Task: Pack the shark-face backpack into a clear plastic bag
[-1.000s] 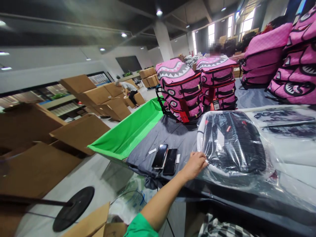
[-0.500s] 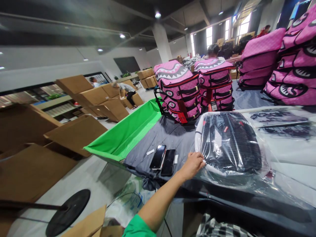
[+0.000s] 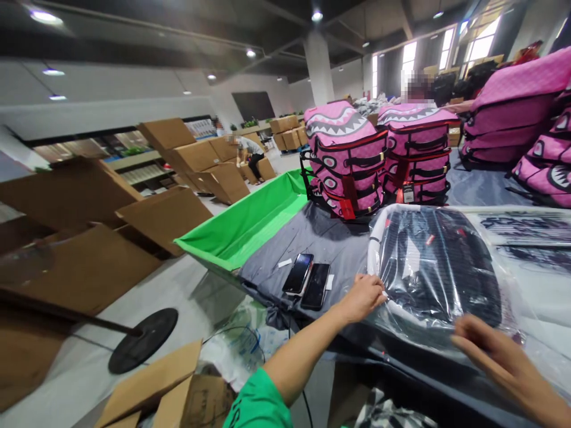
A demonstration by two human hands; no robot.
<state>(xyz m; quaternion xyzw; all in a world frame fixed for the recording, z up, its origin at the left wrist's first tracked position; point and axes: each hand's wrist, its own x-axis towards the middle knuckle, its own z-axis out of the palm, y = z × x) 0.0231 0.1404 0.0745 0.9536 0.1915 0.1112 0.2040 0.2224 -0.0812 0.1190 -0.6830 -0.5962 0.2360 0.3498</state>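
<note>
Our gray-draped table [image 3: 336,246] bears two phones [image 3: 316,286] left of our left hand [image 3: 366,295], a plastic-wrapped bag [image 3: 439,270] right, pink backpacks [image 3: 345,145] beyond.

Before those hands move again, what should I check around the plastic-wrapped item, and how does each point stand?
1. Left hand at the left edge of the clear plastic: ok. How firmly it holds: cannot tell.
2. Right hand touching the plastic: cannot tell; it is blurred at the near side.
3. Dark item lying flat on the table, inside the plastic: ok.
4. Two phones apart from the left hand's fingers: ok, they lie to its left.
5. Pink bags away from both hands: ok, stacked beyond the dark item.
6. Plastic sealed: cannot tell.
</note>
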